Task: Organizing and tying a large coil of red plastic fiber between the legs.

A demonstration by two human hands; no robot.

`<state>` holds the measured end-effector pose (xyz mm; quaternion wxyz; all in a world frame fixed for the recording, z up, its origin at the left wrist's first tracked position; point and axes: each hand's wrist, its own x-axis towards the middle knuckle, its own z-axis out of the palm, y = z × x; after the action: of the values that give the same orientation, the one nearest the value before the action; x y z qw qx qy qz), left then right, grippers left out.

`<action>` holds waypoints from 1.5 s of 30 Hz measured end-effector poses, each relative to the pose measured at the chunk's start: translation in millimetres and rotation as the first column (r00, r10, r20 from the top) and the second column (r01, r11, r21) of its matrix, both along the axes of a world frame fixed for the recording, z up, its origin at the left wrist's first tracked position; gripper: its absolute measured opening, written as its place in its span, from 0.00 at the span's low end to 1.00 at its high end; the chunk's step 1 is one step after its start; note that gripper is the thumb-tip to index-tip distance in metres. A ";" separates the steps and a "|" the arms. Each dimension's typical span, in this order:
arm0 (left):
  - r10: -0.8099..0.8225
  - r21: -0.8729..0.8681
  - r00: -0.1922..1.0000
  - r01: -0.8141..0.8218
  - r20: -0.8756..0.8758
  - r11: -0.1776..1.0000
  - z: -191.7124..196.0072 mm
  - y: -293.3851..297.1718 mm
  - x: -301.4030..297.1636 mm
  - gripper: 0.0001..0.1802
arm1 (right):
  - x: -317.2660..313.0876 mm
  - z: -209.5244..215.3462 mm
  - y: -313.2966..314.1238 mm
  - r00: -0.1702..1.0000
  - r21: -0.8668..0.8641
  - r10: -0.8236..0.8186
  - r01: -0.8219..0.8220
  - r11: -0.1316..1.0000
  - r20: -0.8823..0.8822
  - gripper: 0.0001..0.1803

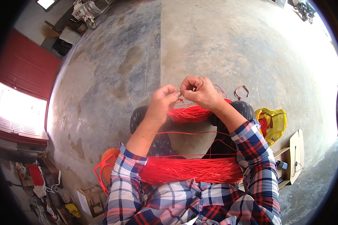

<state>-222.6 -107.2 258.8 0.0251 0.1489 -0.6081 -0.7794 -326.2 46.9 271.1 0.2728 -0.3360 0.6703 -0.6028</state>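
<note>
My left hand (163,103) and my right hand (202,92) meet fingertip to fingertip above my knees, both pinched closed. A short bit of red cord (180,100) shows at the fingertips; the exact grip is hidden by the fingers. Around my knees runs a large skein of red cord, its far strands (189,114) just below my hands and its near strands (191,170) across my lap. A few single strands (187,133) stretch loosely between the two bundles. Past my right wrist, a thin loop of red cord (221,90) sticks up.
A small dark loop (241,91) lies on the concrete floor (214,45). Right of my knee stands a yellow mesh basket (276,125) with red material inside, near an open wooden box (291,159). An orange-red chair (108,165) and a wooden stool (92,201) are at lower left.
</note>
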 end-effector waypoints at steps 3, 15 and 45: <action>0.070 0.177 0.996 -0.080 0.062 0.981 1.3 -0.7 -0.6 0.06 | -0.1 -6.0 -1.2 0.999 -0.044 -0.017 0.016 0.999 -0.034 0.04; 0.026 0.107 1.000 -0.027 0.016 0.994 3.8 3.4 0.3 0.07 | -1.7 -10.1 -3.1 0.996 -0.121 -0.004 0.014 0.993 0.087 0.02; 0.215 0.073 0.976 -0.211 -0.046 0.975 -19.7 19.4 -3.8 0.06 | 6.6 -11.5 -11.4 0.998 0.162 0.052 -0.044 0.986 -0.047 0.11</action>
<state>-226.4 -87.9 239.2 0.1196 0.1932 -0.5609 -0.7961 -319.6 35.5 259.6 0.2962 -0.3443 0.7152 -0.5313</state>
